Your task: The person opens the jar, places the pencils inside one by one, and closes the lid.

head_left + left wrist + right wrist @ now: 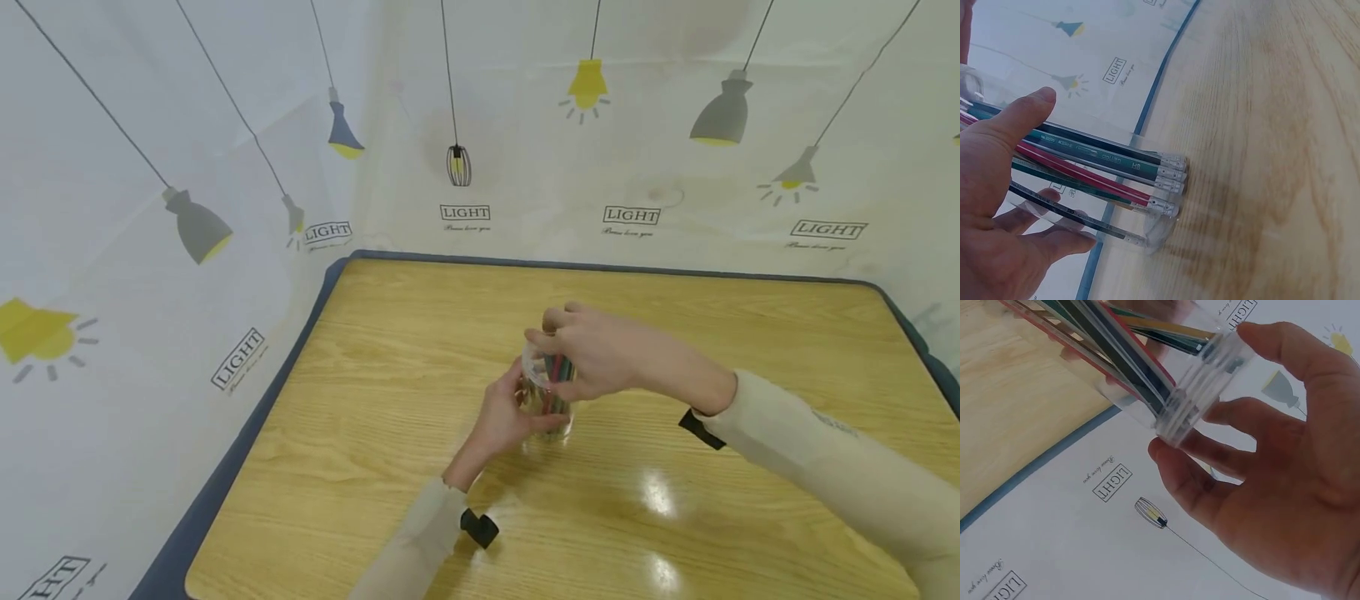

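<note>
A clear jar (536, 402) of pencils stands upright over the wooden table. My left hand (504, 418) grips it low around the body, thumb on one side and fingers on the other. In the left wrist view, several dark green and black pencils and a red pencil (1088, 167) show through the wall, their metal ends at the jar's bottom. At the top, my right hand (603, 348) holds the clear ridged lid (1200, 390) by its edge, with thumb and fingertips on opposite sides. The lid sits at the jar's mouth in the right wrist view.
The wooden table (360, 358) has a dark blue edge (600, 268). Behind it and to the left hangs a white sheet (525, 167) printed with lamps and the word LIGHT. Black wrist straps (480, 528) show at both sleeves.
</note>
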The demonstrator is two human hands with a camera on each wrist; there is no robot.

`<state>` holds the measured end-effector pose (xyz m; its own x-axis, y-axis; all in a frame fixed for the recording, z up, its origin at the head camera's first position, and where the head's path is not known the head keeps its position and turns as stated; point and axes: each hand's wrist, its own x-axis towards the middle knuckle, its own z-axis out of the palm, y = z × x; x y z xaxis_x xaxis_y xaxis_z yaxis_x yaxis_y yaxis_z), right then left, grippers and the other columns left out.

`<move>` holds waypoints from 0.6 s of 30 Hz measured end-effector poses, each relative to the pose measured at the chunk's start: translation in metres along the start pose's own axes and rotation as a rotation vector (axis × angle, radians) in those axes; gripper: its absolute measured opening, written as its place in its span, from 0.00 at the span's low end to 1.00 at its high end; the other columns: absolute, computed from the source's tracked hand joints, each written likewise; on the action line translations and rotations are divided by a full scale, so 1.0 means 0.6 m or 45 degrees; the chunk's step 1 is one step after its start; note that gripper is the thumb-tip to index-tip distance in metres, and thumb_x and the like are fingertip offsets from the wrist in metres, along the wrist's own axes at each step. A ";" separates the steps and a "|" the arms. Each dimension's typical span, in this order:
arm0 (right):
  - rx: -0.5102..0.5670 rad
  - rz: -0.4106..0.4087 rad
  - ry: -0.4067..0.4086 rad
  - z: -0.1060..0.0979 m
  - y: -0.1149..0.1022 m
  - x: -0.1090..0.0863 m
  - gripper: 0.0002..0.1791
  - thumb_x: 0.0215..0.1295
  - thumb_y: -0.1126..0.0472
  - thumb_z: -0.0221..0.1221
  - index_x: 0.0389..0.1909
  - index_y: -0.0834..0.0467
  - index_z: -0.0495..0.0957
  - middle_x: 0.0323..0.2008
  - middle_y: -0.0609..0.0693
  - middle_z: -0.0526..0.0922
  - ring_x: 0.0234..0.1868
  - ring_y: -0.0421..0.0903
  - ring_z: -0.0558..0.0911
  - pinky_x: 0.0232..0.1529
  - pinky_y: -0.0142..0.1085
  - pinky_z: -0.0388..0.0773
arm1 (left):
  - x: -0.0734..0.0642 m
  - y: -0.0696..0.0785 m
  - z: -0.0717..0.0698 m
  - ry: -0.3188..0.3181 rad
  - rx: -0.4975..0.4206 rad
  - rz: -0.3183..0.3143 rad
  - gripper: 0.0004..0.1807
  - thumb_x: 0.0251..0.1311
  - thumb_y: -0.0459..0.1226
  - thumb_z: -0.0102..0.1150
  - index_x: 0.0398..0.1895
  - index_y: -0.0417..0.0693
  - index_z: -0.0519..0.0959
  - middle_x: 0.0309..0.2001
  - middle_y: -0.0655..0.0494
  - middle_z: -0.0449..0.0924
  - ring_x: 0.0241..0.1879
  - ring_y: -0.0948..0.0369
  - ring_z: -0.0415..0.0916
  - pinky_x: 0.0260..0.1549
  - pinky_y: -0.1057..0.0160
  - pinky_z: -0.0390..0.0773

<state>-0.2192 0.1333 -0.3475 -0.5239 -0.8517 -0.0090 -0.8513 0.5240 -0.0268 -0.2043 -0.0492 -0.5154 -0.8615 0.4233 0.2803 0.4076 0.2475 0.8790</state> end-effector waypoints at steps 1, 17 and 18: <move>-0.032 -0.025 -0.014 -0.002 0.000 0.001 0.35 0.61 0.50 0.69 0.63 0.66 0.75 0.47 0.61 0.78 0.44 0.56 0.76 0.45 0.48 0.76 | 0.000 0.000 0.000 -0.005 -0.002 -0.001 0.48 0.52 0.37 0.78 0.75 0.56 0.61 0.64 0.57 0.73 0.63 0.57 0.70 0.58 0.48 0.73; -0.235 -0.106 -0.220 -0.026 -0.013 0.017 0.46 0.47 0.49 0.77 0.67 0.63 0.72 0.53 0.59 0.75 0.46 0.55 0.73 0.47 0.43 0.74 | 0.005 0.000 -0.007 -0.057 0.088 0.065 0.50 0.51 0.36 0.78 0.76 0.54 0.59 0.63 0.54 0.74 0.61 0.58 0.72 0.56 0.51 0.76; -0.219 -0.100 -0.225 -0.025 -0.012 0.016 0.47 0.47 0.49 0.77 0.67 0.63 0.72 0.51 0.58 0.75 0.45 0.54 0.73 0.48 0.44 0.74 | 0.005 -0.001 -0.005 -0.054 0.093 0.071 0.50 0.51 0.36 0.79 0.75 0.53 0.60 0.62 0.54 0.75 0.60 0.58 0.73 0.55 0.51 0.76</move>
<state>-0.2189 0.1213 -0.3321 -0.4560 -0.8698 -0.1885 -0.8893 0.4368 0.1356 -0.2083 -0.0509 -0.5138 -0.8240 0.4744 0.3098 0.4766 0.2848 0.8317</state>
